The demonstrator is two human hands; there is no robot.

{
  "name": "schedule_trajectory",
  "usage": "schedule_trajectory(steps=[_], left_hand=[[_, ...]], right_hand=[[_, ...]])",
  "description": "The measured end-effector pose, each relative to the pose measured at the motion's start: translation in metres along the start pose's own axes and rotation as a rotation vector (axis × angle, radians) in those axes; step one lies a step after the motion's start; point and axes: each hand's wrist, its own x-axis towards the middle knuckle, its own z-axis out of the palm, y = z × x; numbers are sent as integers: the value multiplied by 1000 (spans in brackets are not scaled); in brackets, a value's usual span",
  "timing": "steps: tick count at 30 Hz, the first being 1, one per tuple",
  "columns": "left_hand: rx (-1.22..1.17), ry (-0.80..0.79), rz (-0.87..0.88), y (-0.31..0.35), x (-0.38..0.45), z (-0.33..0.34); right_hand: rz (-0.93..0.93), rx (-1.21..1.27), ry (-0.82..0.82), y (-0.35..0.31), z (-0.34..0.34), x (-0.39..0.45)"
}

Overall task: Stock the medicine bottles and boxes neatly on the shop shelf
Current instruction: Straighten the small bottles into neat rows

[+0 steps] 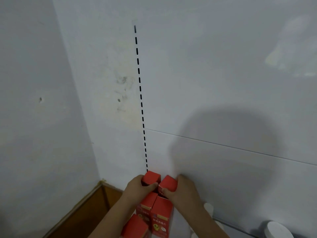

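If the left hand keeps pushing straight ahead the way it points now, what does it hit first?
Most likely the white wall. The left hand grips a red box that already sits close to the wall, so the box would probably meet it first; the exact gap is unclear.

Red boxes (159, 215) and blurred, apparently white bottles (277, 229) stand on the brown wooden shelf (82, 215).

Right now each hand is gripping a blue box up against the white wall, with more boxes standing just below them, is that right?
Not quite: the boxes are red, not blue. The head view shows the left hand gripping one red box and the right hand gripping another red box against the white wall, with more red boxes just below.
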Motion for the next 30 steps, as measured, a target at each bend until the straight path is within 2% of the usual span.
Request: schedule_trajectory(steps=[3, 10, 15, 18, 21, 22, 25, 27, 30], left_hand=[[-146, -32, 10, -2, -10, -4], [-358, -75, -77, -1, -15, -3], [-380, -99, -125, -3, -16, -4], [-239, -119, -191, -6, -22, -18], [-193, -62, -70, -18, -33, -38], [-203, -87, -17, -21, -38, -45], [-288, -331, 112, -21, -48, -57], [-246, -469, 140, -14, -51, -57], [-23, -466, 172, -2, -51, -55]], right_hand=[[-42, 9, 23, -3, 17, -4], [112, 234, 34, 8, 19, -1], [128, 262, -61, 7, 10, -8], [58, 158, -123, 12, -4, -29], [-9, 172, -214, 17, -17, -50], [-37, 166, -266, 18, -17, -56], [-177, 107, -344, 20, -7, -63], [-202, 128, -328, 18, 0, -63], [-177, 119, -250, 15, 3, -58]])
